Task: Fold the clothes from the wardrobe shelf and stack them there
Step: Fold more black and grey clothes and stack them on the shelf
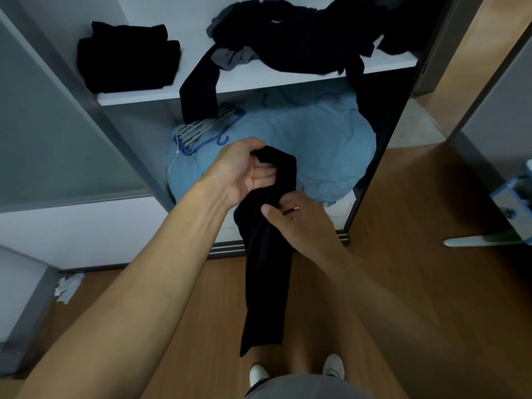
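- The long black garment of soft cloth hangs in front of the person, away from the wardrobe. Its upper end is bunched between the two hands and its lower end dangles above the brown wooden floor.
- The left hand has its fingers curled round the garment's top fold, palm turned up.
- The right hand pinches the cloth just below, thumb pressed against the fabric.
- The garment looks light, limp and not slippery. It will likely sag wherever it is unsupported, so taking hold at two corners or along a seam should spread it flat for folding.
- On the white wardrobe shelf a folded black stack sits at the left, well apart from a loose heap of dark clothes at the right.
- A pale blue bedding bundle fills the space below.
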`<move>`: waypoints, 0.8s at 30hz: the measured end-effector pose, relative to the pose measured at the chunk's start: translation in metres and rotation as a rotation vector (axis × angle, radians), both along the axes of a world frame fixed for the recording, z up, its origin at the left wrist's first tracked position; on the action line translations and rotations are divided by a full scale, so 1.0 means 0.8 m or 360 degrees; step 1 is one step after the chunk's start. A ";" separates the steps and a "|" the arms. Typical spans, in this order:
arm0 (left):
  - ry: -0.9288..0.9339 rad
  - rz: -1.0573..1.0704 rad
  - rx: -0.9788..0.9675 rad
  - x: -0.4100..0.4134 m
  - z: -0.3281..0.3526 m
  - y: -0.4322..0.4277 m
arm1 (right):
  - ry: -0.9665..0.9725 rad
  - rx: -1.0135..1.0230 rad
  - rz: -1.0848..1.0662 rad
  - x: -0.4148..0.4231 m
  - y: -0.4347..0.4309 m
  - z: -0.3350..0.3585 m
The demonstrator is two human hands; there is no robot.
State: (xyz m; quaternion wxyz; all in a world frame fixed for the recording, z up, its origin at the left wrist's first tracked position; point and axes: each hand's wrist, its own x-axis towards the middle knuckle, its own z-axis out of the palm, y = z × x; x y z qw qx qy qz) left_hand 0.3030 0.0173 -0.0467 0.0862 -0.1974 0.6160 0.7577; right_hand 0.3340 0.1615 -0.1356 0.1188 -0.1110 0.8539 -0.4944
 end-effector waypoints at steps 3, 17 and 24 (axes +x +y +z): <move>0.0041 -0.0002 0.0174 0.003 0.003 0.005 | 0.0038 0.0401 -0.0104 -0.014 -0.013 -0.008; -0.0202 0.0210 -0.0934 0.045 -0.077 -0.077 | 0.0261 -0.0256 0.0082 -0.067 0.013 0.036; 0.0350 -0.0528 -0.0811 0.055 -0.107 -0.039 | 0.0393 -0.0062 0.0286 -0.076 0.002 0.073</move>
